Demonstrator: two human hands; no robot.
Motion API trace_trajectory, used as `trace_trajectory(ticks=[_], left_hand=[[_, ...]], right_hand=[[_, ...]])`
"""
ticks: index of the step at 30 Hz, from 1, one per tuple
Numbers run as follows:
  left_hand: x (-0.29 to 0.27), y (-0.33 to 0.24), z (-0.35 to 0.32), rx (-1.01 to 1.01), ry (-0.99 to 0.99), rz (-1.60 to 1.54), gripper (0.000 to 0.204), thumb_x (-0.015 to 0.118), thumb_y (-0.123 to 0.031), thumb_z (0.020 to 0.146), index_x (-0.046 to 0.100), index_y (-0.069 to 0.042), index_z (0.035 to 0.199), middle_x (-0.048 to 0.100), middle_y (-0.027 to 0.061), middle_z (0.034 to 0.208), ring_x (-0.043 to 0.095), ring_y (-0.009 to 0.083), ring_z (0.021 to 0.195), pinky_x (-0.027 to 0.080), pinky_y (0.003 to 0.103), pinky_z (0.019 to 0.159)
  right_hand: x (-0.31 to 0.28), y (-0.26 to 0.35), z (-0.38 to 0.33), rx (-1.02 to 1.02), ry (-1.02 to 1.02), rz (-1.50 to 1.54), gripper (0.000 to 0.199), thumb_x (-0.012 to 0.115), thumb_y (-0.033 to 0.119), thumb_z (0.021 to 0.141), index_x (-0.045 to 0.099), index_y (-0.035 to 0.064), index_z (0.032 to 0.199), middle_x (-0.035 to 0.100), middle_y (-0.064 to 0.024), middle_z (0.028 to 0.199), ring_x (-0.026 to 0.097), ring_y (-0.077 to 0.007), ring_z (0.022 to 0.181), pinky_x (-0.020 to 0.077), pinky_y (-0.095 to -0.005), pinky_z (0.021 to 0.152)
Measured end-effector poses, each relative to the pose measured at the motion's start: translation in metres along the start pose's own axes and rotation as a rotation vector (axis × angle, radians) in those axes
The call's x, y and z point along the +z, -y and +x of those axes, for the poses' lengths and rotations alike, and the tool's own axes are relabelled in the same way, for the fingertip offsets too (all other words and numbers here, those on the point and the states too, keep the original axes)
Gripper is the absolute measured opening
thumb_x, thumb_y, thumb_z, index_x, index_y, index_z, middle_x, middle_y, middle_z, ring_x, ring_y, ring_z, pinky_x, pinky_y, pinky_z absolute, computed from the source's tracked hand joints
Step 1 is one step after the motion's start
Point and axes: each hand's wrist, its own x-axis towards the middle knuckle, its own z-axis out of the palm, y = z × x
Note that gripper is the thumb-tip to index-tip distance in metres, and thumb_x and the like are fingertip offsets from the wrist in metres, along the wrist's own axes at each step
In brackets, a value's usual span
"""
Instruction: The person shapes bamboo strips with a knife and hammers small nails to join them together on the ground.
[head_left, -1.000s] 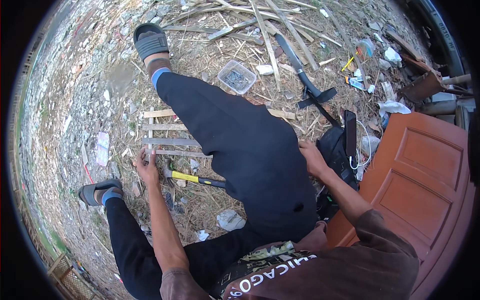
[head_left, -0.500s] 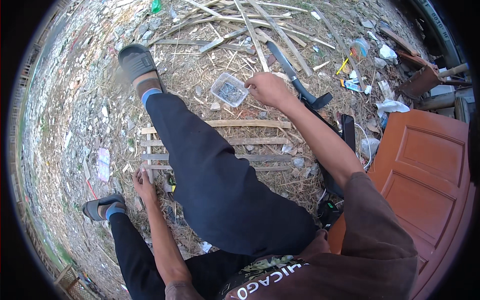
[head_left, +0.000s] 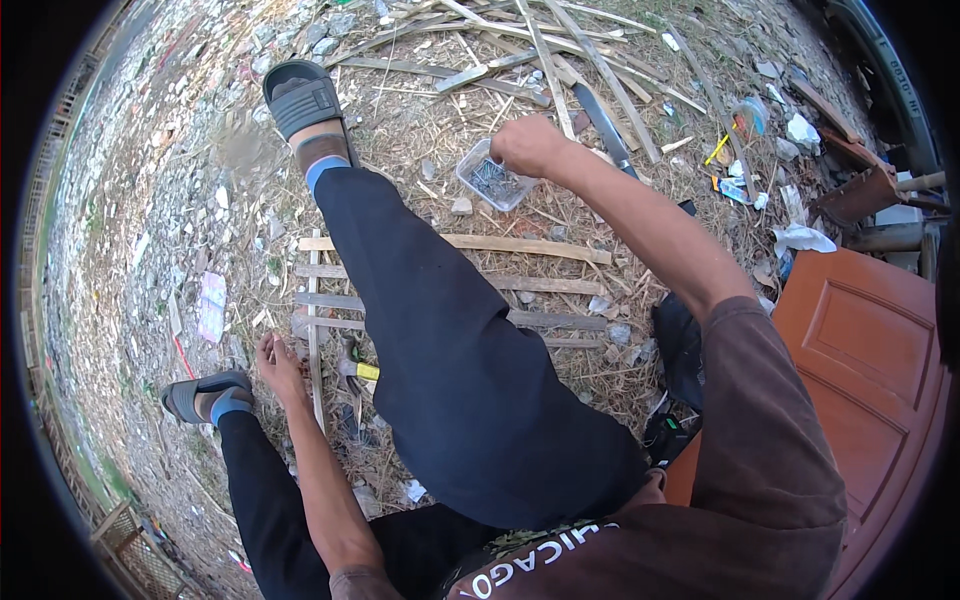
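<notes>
My right hand (head_left: 532, 148) is over the right edge of a clear plastic tub (head_left: 470, 180) holding several nails (head_left: 493, 182). Its fingers are curled down and closed; whatever they may grip is hidden. Off to the left, my left hand (head_left: 282, 370) rests low with its fingers loosely apart and nothing visible in them. Close beside it is an upright wooden strip (head_left: 314, 375), crossed by several thin slats (head_left: 540, 247) in a ladder-like row. My outstretched leg covers part of these slats. A hammer (head_left: 352, 369) with a yellow grip lies between the strip and my leg.
A long-bladed machete (head_left: 600, 125) lies beyond the tub, near a pile of loose wooden strips (head_left: 440, 68). To the right are a brown panelled door (head_left: 850, 340) and a black bag (head_left: 678, 350). Stones, straw and litter cover the ground.
My right hand has moved from beside the tub to over its edge, fingers lowered. My left hand has come away from the slat end. The view has shifted, and more of the hammer shows.
</notes>
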Motion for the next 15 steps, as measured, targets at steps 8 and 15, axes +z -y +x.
trace_trajectory(ticks=[8, 15], left_hand=[[-0.004, 0.017, 0.008, -0.012, 0.021, -0.023, 0.031, 0.063, -0.021, 0.096, 0.057, -0.002, 0.121, 0.059, 0.0069, 0.108, 0.058, 0.0131, 0.088, 0.048, 0.026, 0.066], [-0.003, 0.008, 0.006, 0.005, -0.006, -0.028, 0.030, 0.062, -0.020, 0.097, 0.058, -0.002, 0.120, 0.060, 0.0076, 0.109, 0.058, 0.0136, 0.094, 0.050, 0.028, 0.068]], right_hand=[[0.016, 0.017, 0.003, -0.009, 0.019, -0.163, 0.013, 0.059, 0.013, 0.080, 0.068, 0.0112, 0.070, 0.071, -0.0109, 0.075, 0.071, -0.0269, 0.069, 0.0479, -0.0422, 0.077], [0.025, 0.028, -0.008, 0.094, -0.086, -0.150, 0.014, 0.059, 0.011, 0.078, 0.067, 0.0139, 0.067, 0.068, -0.0084, 0.065, 0.068, -0.0243, 0.065, 0.0381, -0.0446, 0.085]])
